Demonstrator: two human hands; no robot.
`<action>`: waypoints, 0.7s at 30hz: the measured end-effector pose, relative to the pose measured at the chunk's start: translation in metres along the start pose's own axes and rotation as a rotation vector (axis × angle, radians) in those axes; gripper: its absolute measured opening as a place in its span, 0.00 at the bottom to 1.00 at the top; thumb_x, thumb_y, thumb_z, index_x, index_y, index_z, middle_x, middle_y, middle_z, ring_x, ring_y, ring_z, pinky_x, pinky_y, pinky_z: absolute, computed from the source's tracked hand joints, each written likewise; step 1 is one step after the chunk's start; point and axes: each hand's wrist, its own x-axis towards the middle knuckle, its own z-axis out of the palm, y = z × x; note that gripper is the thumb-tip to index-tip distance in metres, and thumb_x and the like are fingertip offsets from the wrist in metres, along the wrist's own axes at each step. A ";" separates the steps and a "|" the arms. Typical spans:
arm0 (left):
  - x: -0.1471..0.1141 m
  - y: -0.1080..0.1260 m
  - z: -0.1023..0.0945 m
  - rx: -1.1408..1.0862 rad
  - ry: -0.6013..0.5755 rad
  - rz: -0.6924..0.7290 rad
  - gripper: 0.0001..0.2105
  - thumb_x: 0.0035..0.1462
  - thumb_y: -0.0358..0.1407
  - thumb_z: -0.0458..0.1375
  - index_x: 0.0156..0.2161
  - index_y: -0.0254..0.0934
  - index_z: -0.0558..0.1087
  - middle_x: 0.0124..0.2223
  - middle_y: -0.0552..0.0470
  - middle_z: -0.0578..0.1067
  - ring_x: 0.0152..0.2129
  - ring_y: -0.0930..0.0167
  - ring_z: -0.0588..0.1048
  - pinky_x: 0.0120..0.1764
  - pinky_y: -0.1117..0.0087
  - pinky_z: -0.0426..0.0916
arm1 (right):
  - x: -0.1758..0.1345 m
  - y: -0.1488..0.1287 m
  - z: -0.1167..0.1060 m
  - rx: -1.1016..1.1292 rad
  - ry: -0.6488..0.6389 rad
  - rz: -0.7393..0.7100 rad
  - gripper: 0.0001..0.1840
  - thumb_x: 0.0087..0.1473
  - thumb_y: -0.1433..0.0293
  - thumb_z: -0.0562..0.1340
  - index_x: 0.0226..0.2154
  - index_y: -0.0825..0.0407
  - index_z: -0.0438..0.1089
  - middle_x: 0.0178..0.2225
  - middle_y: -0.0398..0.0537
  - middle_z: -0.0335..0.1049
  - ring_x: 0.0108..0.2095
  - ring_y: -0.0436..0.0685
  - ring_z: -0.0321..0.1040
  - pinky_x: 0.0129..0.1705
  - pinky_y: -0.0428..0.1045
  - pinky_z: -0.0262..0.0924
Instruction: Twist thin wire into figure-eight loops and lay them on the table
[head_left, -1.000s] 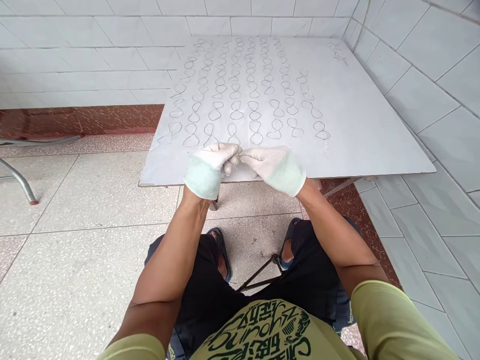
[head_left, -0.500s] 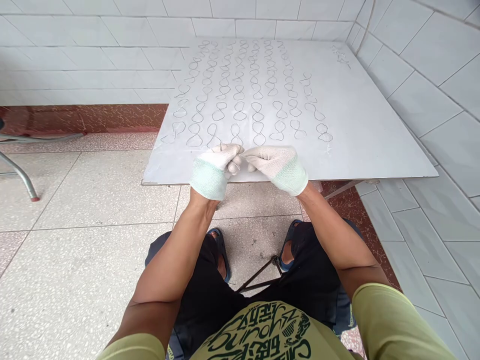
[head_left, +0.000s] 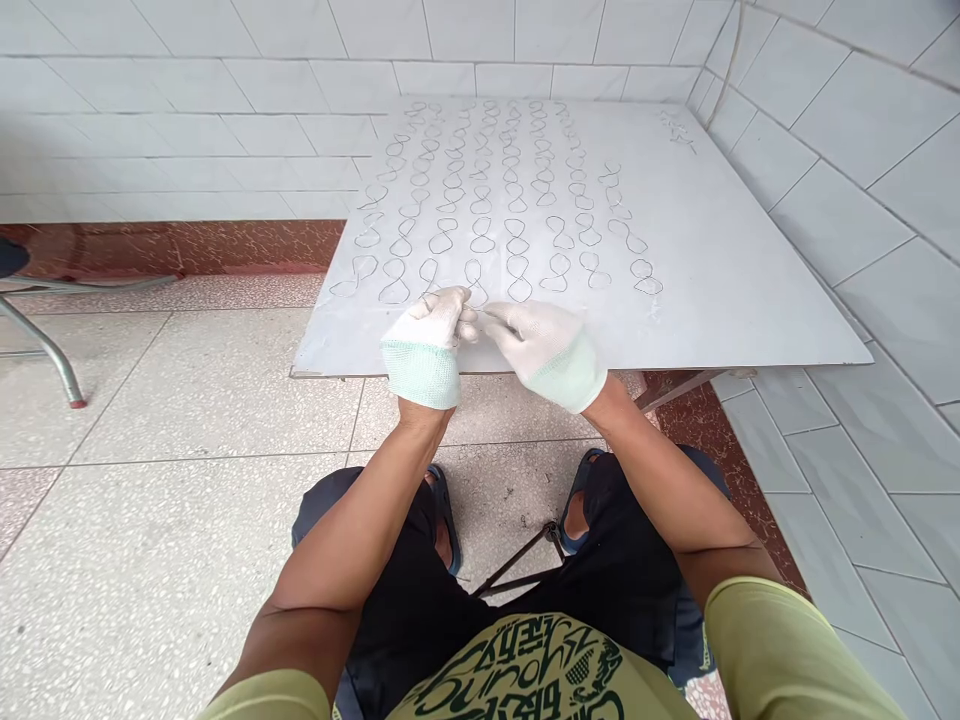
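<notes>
Both my hands wear white knit gloves with mint cuffs and meet above the near edge of a white tabletop [head_left: 720, 300]. My left hand [head_left: 424, 335] is closed in a pinch on a thin wire [head_left: 478, 311], most of which its fingers hide. Close beside it, my right hand [head_left: 544, 345] pinches the same wire between thumb and fingertips. Just beyond my fingers lie rows of thin dark wire figure-eights, the nearest being one wire figure-eight [head_left: 519, 278] ahead of my right hand.
A small heap of wire pieces [head_left: 677, 132] lies at the table's far right. Tiled walls [head_left: 862, 130] border the back and right sides. A metal chair leg [head_left: 56, 360] stands on the floor at left, and a dark metal frame [head_left: 517, 565] sits between my feet.
The view has tilted up slightly, so the table sits a little lower. My right wrist has dropped and turned a little; both hands still pinch close together.
</notes>
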 end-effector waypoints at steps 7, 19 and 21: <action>0.001 -0.003 0.003 0.023 -0.005 -0.038 0.13 0.65 0.49 0.65 0.39 0.41 0.78 0.37 0.51 0.81 0.32 0.70 0.77 0.38 0.68 0.72 | 0.010 -0.015 -0.004 -0.312 0.121 -0.086 0.30 0.82 0.51 0.53 0.45 0.53 0.83 0.46 0.59 0.82 0.51 0.69 0.75 0.53 0.61 0.62; 0.003 -0.006 0.006 -0.485 -0.099 -0.156 0.08 0.65 0.36 0.73 0.37 0.36 0.80 0.37 0.51 0.78 0.31 0.75 0.75 0.43 0.74 0.76 | 0.007 -0.017 0.010 -0.640 0.074 -0.104 0.27 0.84 0.64 0.47 0.46 0.55 0.79 0.41 0.56 0.80 0.42 0.64 0.75 0.42 0.58 0.53; 0.003 -0.008 0.007 -0.473 -0.060 -0.169 0.12 0.66 0.43 0.74 0.40 0.37 0.80 0.41 0.48 0.81 0.34 0.72 0.78 0.45 0.71 0.78 | 0.007 -0.017 0.012 -0.661 0.079 -0.085 0.26 0.84 0.64 0.48 0.45 0.55 0.79 0.41 0.56 0.81 0.41 0.63 0.75 0.41 0.58 0.53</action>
